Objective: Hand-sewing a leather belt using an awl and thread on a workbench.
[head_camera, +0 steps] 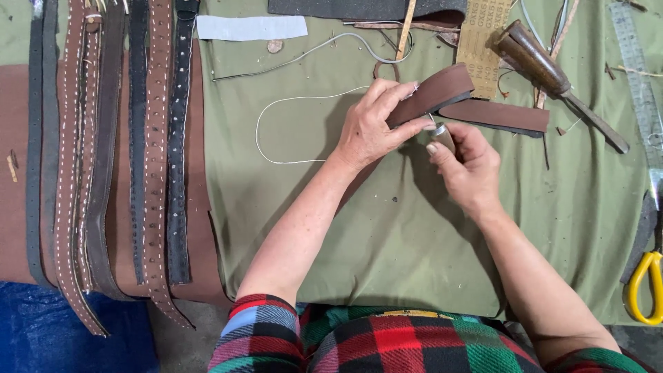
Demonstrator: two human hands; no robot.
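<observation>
My left hand (376, 124) grips the end of a brown leather strap (442, 90) and lifts it off the green cloth (387, 228). The rest of the strap (497, 114) lies flat to the right. My right hand (466, 162) sits just below the strap's edge, closed on a small wooden-handled tool (442, 135) with a metal collar, its tip against the leather. A white thread (276, 131) loops over the cloth to the left of my hands.
Several stitched and punched leather belts (117, 152) lie side by side at the left. A wooden-handled tool (545, 69), a metal ruler (639, 76) and yellow-handled scissors (646, 283) lie at the right. A pale strip (252, 27) and cords lie at the top.
</observation>
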